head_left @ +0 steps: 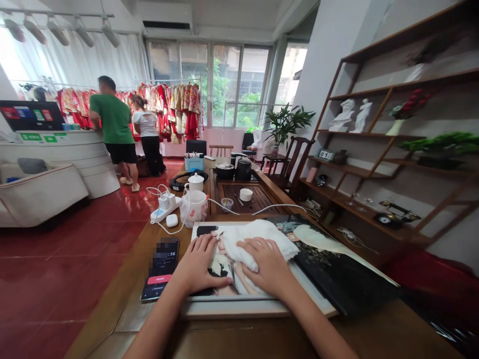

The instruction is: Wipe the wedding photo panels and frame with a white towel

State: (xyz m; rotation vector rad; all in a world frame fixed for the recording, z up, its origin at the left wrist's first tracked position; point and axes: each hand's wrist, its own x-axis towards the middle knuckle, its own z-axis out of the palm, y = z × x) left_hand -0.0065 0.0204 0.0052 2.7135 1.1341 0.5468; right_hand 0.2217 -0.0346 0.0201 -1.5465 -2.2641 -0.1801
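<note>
A framed photo print [224, 267] with a pale edge lies flat on the wooden table before me. My left hand [197, 264] rests on its left part, fingers spread and thumb out to the right, holding nothing. My right hand [265, 264] presses on a bunched white cloth [275, 239], with its fingers curled over the near side. The cloth lies on the print and hides its upper middle. Beside it on the right, a second dark photo panel [342, 279] lies at an angle. A phone [160, 271] with a lit screen sits left of my left hand.
Behind the print stand a plastic-wrapped cup [193, 205], a lidded white mug [195, 182], a power strip [164, 209] with cables and a sunken tea tray [258, 199] with a white bowl [246, 194]. Shelves [374, 134] rise at right. Two people stand far left near hanging red garments.
</note>
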